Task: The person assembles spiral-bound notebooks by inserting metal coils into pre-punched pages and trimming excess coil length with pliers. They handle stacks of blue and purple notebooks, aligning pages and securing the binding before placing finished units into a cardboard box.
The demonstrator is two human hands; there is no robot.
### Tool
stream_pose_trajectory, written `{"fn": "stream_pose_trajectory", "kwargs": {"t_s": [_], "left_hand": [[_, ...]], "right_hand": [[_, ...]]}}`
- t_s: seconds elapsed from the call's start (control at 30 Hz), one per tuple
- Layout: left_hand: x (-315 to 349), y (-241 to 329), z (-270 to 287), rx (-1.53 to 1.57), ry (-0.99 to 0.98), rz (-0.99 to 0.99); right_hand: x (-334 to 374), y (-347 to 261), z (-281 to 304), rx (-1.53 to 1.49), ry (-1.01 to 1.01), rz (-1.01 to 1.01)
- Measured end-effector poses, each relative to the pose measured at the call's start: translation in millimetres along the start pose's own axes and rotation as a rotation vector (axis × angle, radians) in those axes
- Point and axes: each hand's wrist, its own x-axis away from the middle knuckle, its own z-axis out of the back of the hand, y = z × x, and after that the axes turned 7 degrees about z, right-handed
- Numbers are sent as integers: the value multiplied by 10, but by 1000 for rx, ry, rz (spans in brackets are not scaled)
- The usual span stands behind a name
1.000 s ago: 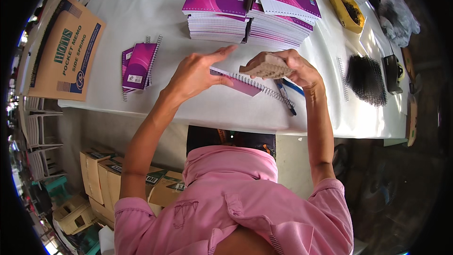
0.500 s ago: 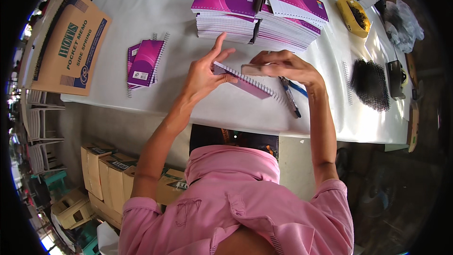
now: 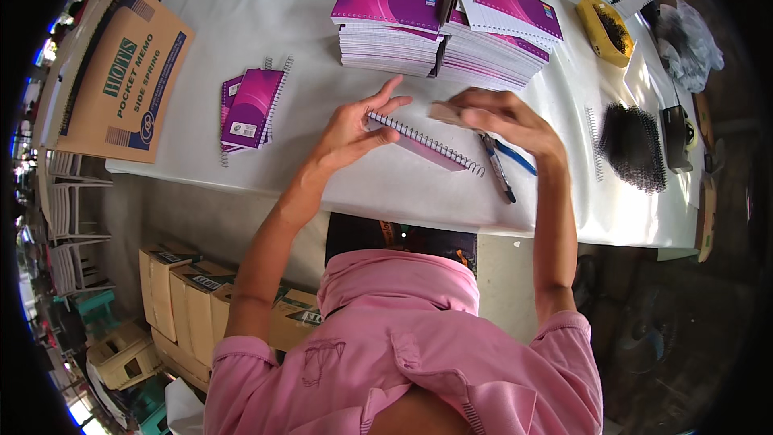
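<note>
My left hand grips a small notebook at its far-left end, thumb on the near side, other fingers partly spread. The notebook is tilted with its bound edge up. A wire coil runs along that edge, and its end sticks out past the right corner. Just right of the notebook, my right hand is closed on a flat brown piece, blurred by motion; its material is unclear. The piece is apart from the coil. Below that hand lie a pen and a blue-handled tool, partly covered.
Purple notebook stacks stand at the far middle. Finished-looking coiled notebooks lie left, beside a cardboard carton. At right are a heap of black coils, a yellow container and a clear plastic bag.
My right hand has shifted slightly right, taking the brown piece away from the coil. Less of the coil now juts past the notebook's right corner. My left hand keeps its grip.
</note>
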Motion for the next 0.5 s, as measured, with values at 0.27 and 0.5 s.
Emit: {"fn": "stream_pose_trajectory", "kwargs": {"t_s": [0.27,0.5], "left_hand": [[-32,2,75,139,-212,-92],[-45,-38,-12,163,-158,-105]], "right_hand": [[894,337,267,1026,555,100],[203,-89,-803,978,471,412]]}}
